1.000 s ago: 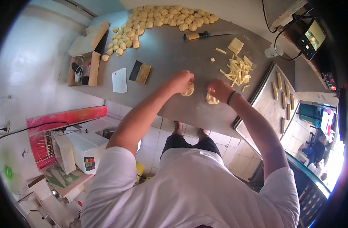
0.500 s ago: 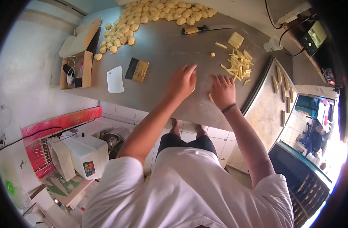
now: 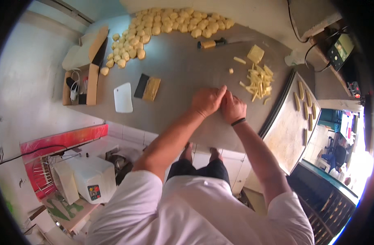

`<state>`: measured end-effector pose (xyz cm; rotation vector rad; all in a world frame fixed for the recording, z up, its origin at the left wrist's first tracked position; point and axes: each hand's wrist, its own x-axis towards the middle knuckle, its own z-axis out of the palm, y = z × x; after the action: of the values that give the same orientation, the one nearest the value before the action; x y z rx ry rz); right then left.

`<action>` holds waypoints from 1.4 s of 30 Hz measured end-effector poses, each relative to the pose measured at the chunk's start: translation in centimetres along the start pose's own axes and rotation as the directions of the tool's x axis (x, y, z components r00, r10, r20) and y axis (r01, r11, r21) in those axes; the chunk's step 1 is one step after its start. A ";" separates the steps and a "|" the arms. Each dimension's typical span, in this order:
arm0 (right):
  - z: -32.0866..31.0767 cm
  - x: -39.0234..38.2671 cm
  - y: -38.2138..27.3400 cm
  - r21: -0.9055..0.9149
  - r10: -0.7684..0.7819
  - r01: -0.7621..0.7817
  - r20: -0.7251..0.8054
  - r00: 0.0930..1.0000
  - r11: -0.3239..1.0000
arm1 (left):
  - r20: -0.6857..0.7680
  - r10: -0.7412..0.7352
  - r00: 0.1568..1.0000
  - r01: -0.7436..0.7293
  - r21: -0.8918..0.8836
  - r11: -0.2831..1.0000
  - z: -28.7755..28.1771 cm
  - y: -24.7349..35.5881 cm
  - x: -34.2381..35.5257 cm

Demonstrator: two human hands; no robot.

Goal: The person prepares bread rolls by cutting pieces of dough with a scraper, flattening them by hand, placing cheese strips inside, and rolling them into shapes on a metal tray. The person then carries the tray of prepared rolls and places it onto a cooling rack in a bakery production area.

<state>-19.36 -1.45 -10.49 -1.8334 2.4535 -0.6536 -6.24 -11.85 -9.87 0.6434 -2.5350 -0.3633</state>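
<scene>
My left hand point(image 3: 207, 100) and my right hand point(image 3: 234, 109) meet over the middle of the metal table point(image 3: 174, 69), thumbs and fingers touching. Both have their fingers curled in; anything between them is hidden. Just beyond my right hand lies a heap of pale yellow sticks point(image 3: 259, 82), like cut cheese, with a pale block point(image 3: 256, 53) behind it. A tiny pale lump point(image 3: 231, 70) and a loose stick point(image 3: 239, 60) rest left of the heap. Many dough balls point(image 3: 154, 26) cover the table's far left.
A knife point(image 3: 209, 43) lies at the back. To the left are a white plastic scraper point(image 3: 123, 98), a wooden-handled dough scraper point(image 3: 151, 89) and an open cardboard box point(image 3: 93, 83). On the right, a tray point(image 3: 282, 141) holds several long dough rolls point(image 3: 305, 110). A white machine point(image 3: 87, 175) stands lower left.
My hands were apart and have come together, the left moving right and both nearer to me. The small dough piece beside my right hand is now out of sight.
</scene>
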 end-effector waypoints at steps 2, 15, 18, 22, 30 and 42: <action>-0.3 0.4 0.0 -0.011 -0.068 0.068 -0.090 0.994 0.998 | -0.046 0.010 0.999 -0.011 -0.021 1.000 0.3 -0.2 -0.2; -2.0 -4.3 -0.9 -0.046 -0.115 0.121 0.124 0.986 0.992 | 0.146 -0.033 0.989 0.037 -0.025 0.999 -3.3 1.5 -2.9; -5.5 -12.0 -2.0 0.012 -0.068 0.069 0.426 0.902 0.998 | 0.334 -0.071 0.940 0.062 0.039 0.997 -6.7 3.2 -11.0; -5.1 -10.5 -0.8 -0.023 -0.076 0.093 0.392 0.917 0.995 | 0.387 -0.152 0.909 0.128 0.088 0.988 -6.9 3.6 -9.9; -1.1 6.2 0.9 -0.244 -0.012 0.011 -0.001 1.000 0.970 | 0.109 -0.225 0.968 0.196 0.228 0.954 -0.8 -2.2 5.2; -7.9 -13.8 1.3 -0.072 -0.073 0.082 0.119 0.990 0.994 | 0.347 -0.183 0.920 0.142 0.141 0.980 -9.6 4.2 -11.4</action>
<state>-18.19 14.07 -6.99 -1.9428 2.3768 -0.4469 5.95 -3.77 -4.81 0.9080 -2.8735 -0.4315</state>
